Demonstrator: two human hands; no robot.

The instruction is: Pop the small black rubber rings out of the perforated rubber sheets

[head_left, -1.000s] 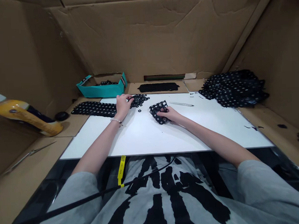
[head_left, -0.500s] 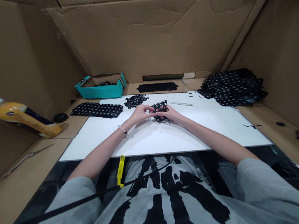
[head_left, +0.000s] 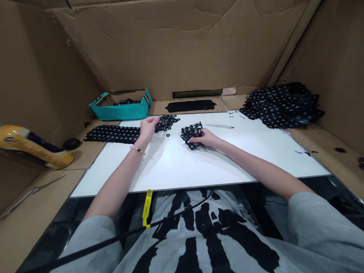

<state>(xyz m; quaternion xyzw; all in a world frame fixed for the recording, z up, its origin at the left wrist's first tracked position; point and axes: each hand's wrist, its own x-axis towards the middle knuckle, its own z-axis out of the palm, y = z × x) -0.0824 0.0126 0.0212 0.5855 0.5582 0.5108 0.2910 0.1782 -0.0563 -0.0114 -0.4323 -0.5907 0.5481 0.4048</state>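
My right hand (head_left: 208, 139) is closed round a small bunched piece of black material with pale dots and ring shapes (head_left: 189, 133), low over the white board (head_left: 168, 173). My left hand (head_left: 149, 128) is at the left edge of a pile of small black rings (head_left: 168, 121), its fingertips pinched together. Whether a ring is between those fingertips is too small to make out. One loose ring lies just in front of the pile. Partly behind my left hand is a flat black strip with white dots (head_left: 112, 133).
A teal box (head_left: 120, 112) with black rings stands back left. A flat black piece (head_left: 191, 106) lies at the back, a pen (head_left: 219, 126) in front of it. Dotted black sheets (head_left: 281, 106) are heaped back right. Scissors (head_left: 33, 192) and a yellow bottle (head_left: 28, 144) are at left.
My left hand has left the dotted piece and moved left to the ring pile. My right hand keeps hold of the piece in about the same place.
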